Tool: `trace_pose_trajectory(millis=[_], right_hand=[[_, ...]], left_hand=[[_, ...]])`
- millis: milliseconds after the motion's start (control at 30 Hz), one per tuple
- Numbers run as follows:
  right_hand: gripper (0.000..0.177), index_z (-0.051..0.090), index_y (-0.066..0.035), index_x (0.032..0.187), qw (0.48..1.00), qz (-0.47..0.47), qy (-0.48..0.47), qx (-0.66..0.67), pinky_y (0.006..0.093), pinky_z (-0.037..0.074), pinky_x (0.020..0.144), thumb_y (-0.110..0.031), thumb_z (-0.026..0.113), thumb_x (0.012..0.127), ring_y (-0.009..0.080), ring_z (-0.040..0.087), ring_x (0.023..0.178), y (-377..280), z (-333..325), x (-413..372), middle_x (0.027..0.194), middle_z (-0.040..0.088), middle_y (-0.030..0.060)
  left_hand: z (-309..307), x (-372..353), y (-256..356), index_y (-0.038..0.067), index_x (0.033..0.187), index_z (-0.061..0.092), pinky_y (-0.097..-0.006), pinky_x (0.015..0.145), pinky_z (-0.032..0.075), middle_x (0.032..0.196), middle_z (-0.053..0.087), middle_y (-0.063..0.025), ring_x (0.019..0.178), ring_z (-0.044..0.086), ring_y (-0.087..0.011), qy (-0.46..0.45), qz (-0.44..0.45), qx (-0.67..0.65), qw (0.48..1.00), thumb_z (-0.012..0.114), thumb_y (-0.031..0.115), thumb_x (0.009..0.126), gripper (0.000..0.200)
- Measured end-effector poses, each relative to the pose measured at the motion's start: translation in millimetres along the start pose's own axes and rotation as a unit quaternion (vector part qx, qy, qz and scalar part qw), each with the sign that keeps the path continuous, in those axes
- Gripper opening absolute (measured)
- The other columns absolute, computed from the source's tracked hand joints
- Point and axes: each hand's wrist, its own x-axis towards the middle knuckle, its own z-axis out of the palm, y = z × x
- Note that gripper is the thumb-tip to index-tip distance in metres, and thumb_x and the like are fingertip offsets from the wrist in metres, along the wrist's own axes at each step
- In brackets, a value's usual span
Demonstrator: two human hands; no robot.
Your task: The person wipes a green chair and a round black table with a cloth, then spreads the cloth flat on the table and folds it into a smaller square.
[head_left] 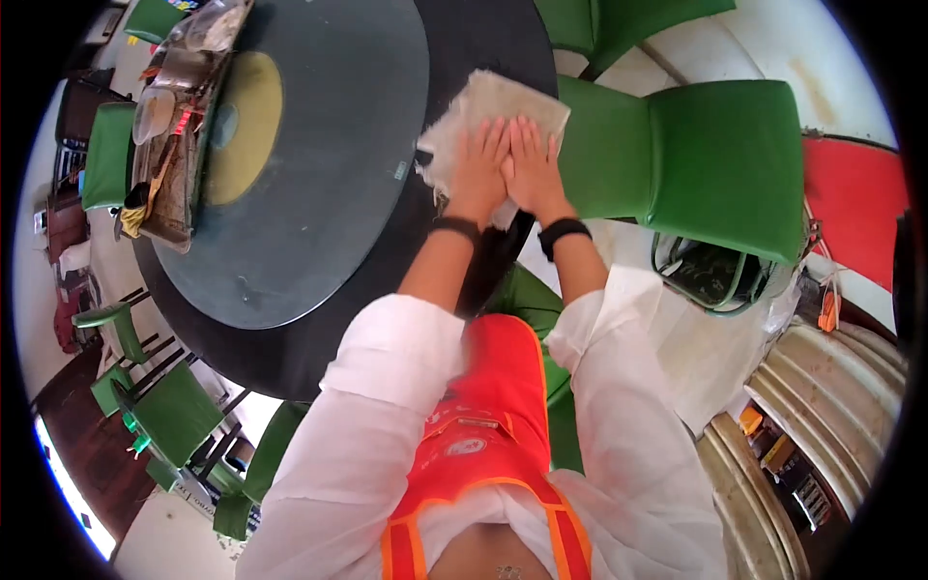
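Both of my hands lie flat, side by side, on a pale beige cloth [522,95]. The cloth has frayed edges and rests on the black outer rim of a round table [493,43], near its right side. My left hand [477,169] presses on the cloth with its fingers stretched forward. Close against it, my right hand [532,169] also has its fingers extended over the cloth. What lies under the cloth is hidden. A dark grey-green round turntable [338,193] covers the table's middle, just left of the cloth.
A tray [174,232] with containers and utensils stands on the turntable at left. A green chair [725,164] is tight against the table at right. More green chairs [179,416] stand at lower left. Stacked beige panels [822,406] are at lower right.
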Motion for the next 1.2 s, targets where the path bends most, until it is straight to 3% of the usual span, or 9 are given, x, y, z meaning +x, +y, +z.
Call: trace_pose_trajectory(millis=[300, 367, 467, 533, 600, 867, 933, 967, 1200], right_hand=[[0.066, 0.022, 0.003, 0.137, 0.998, -0.067, -0.009, -0.018, 0.0524, 0.006, 0.108, -0.026, 0.041, 0.081, 0.0318, 0.014, 0.135, -104.1, 40.9, -146.8, 0.144, 0.02, 0.0182], [0.067, 0.022, 0.003, 0.137, 0.997, -0.063, -0.033, -0.001, 0.0532, 0.006, 0.107, -0.025, 0.042, 0.08, 0.0317, 0.013, 0.135, -134.4, 39.3, -174.6, 0.145, 0.018, 0.0186], [0.067, 0.025, 0.004, 0.136, 0.994, -0.076, -0.081, -0.003, 0.055, 0.005, 0.106, -0.022, 0.044, 0.077, 0.0336, 0.009, 0.136, -173.5, 41.9, -208.5, 0.145, 0.015, 0.0204], [0.066, 0.026, 0.003, 0.135, 0.991, -0.094, -0.096, -0.009, 0.0554, 0.004, 0.106, -0.021, 0.045, 0.077, 0.0345, 0.009, 0.135, -191.0, 47.0, -239.0, 0.144, 0.015, 0.0212], [0.074, 0.029, 0.002, 0.134, 0.981, -0.137, -0.134, -0.036, 0.055, 0.009, 0.106, -0.031, 0.053, 0.072, 0.032, 0.017, 0.134, -202.4, 51.2, -257.7, 0.143, 0.023, 0.0181], [0.07, 0.031, 0.001, 0.133, 0.983, -0.135, -0.12, 0.031, 0.0547, 0.011, 0.106, -0.033, 0.051, 0.075, 0.0299, 0.02, 0.133, -203.8, 39.0, -250.1, 0.142, 0.026, 0.0165], [0.069, 0.032, 0.001, 0.133, 0.982, -0.133, -0.131, 0.031, 0.0547, 0.012, 0.106, -0.033, 0.05, 0.076, 0.0292, 0.02, 0.133, -202.8, 38.1, -251.4, 0.142, 0.026, 0.0157], [0.067, 0.033, 0.0, 0.133, 0.983, -0.137, -0.119, 0.017, 0.0543, 0.012, 0.106, -0.032, 0.049, 0.076, 0.0282, 0.02, 0.134, -202.2, 41.5, -247.2, 0.142, 0.026, 0.0145], [0.067, 0.033, -0.004, 0.135, 0.983, -0.129, -0.125, -0.042, 0.0514, 0.013, 0.107, -0.029, 0.049, 0.075, 0.0233, 0.02, 0.134, -192.1, 33.4, -200.1, 0.145, 0.024, 0.0101]], left_hand=[[-33.3, -187.2, -12.4, 0.005, 0.137, 0.029, -0.0485, 0.108, 0.009, 0.145, 0.024, -0.0079, 0.135, 0.017, -0.0262, -0.072, 0.005, -0.029, 0.997, 0.04, 0.026, 0.084, 0.058], [-43.7, -227.1, -20.5, 0.001, 0.138, 0.024, -0.0491, 0.108, 0.005, 0.148, 0.015, -0.0109, 0.137, 0.009, -0.0299, -0.097, 0.006, -0.1, 0.99, 0.038, 0.02, 0.082, 0.061], [-67.9, -274.7, -28.0, 0.0, 0.138, 0.024, -0.0489, 0.108, 0.007, 0.147, 0.017, -0.013, 0.135, 0.014, -0.031, -0.123, 0.001, -0.067, 0.99, 0.039, 0.023, 0.083, 0.061], [-85.6, -302.5, -26.3, -0.001, 0.137, 0.025, -0.0487, 0.108, 0.01, 0.144, 0.021, -0.0157, 0.132, 0.021, -0.0323, -0.222, -0.07, -0.187, 0.954, 0.041, 0.027, 0.083, 0.062], [-66.9, -343.8, -23.3, -0.001, 0.135, 0.028, -0.0489, 0.107, 0.011, 0.142, 0.025, -0.017, 0.131, 0.024, -0.033, -0.185, -0.077, -0.183, 0.962, 0.042, 0.027, 0.084, 0.061], [-126.1, -319.1, -23.6, 0.007, 0.123, 0.046, -0.0427, 0.102, 0.024, 0.128, 0.044, -0.0151, 0.119, 0.039, -0.0288, -0.027, -0.117, -0.177, 0.977, 0.046, 0.021, 0.084, 0.042], [-162.2, -295.8, -30.6, 0.001, 0.135, 0.031, -0.0527, 0.106, 0.01, 0.144, 0.023, -0.0153, 0.132, 0.02, -0.0341, -0.253, -0.171, -0.275, 0.912, 0.045, 0.032, 0.083, 0.063], [-44.6, -355.8, -22.9, 0.001, 0.137, 0.027, -0.0523, 0.107, 0.006, 0.146, 0.015, -0.0155, 0.135, 0.012, -0.0337, -0.131, -0.029, -0.01, 0.991, 0.05, 0.034, 0.079, 0.071], [-79.7, -293.6, -24.8, 0.001, 0.141, 0.013, -0.0547, 0.106, -0.003, 0.148, 0.003, -0.0165, 0.137, -0.001, -0.0346, -0.223, -0.109, -0.206, 0.947, 0.054, 0.04, 0.075, 0.087]])
